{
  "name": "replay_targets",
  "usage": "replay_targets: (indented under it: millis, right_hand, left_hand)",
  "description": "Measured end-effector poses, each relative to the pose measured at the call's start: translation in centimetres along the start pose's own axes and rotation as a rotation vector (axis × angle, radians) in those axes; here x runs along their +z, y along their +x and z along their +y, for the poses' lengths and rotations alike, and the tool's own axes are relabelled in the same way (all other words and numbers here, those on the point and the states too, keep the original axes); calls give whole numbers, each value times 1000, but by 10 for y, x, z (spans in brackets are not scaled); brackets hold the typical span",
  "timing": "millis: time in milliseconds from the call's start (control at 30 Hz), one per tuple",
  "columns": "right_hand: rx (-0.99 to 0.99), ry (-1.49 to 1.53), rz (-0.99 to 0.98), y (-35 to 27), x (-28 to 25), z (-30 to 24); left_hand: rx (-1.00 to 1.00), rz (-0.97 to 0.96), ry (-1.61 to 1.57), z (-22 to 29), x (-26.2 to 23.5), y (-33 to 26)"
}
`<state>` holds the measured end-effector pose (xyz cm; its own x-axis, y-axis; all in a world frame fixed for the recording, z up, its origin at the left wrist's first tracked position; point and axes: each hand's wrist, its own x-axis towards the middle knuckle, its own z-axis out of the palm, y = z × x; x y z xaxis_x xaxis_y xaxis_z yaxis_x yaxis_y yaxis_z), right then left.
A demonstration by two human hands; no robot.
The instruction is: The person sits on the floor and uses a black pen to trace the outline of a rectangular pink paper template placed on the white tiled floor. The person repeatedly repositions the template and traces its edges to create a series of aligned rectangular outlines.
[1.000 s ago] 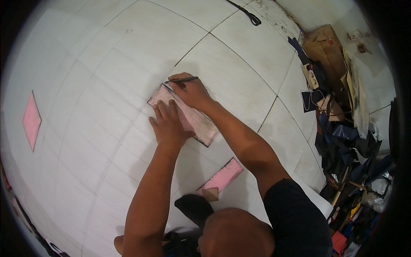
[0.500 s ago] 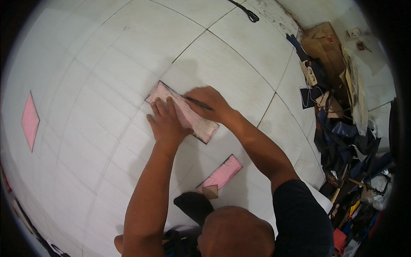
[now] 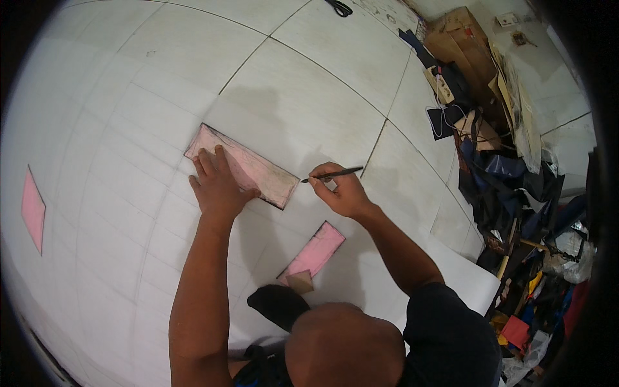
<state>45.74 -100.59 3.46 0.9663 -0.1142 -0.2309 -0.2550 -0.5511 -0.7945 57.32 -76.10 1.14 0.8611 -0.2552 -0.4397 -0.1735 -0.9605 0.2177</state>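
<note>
My left hand (image 3: 219, 187) lies with its fingers spread on a pink rectangular template (image 3: 248, 171) with dark edges, pressing it onto a large white sheet (image 3: 116, 271). Between the fingertips of my right hand (image 3: 342, 192) is a black pen (image 3: 345, 172), tilted low. Its tip points at the sheet, just off the template's right-hand corner; whether it touches cannot be made out. Nearer to me lies a smaller pink strip (image 3: 319, 248), with a small brown square piece (image 3: 300, 281) at its lower end.
At the far left lies a pink diamond-shaped piece (image 3: 33, 209). Black-handled scissors (image 3: 338, 8) are on the tiled floor at the top. Along the right side stand a cardboard box (image 3: 461, 42), a power strip (image 3: 440, 86) and heaped dark scraps (image 3: 516, 200). Faint ruled lines cross the sheet.
My right hand has moved with the pen from the template's far long edge to its right-hand end. My left hand stays on the template. The whole view has shifted slightly.
</note>
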Motion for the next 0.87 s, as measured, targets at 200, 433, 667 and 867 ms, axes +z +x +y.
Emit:
replay_targets:
  millis: [200, 433, 667, 867]
  right_hand:
    - [93, 143, -5, -20, 39, 11]
    - [-110, 50, 29, -28, 57, 8]
    - [-49, -64, 150, -16, 56, 13]
    - [62, -91, 221, 5, 39, 24]
  left_hand:
    - [29, 54, 17, -1, 5, 0]
    - [37, 78, 34, -2, 6, -1]
    - [18, 50, 3, -1, 2, -2]
    - [18, 29, -3, 1, 2, 0]
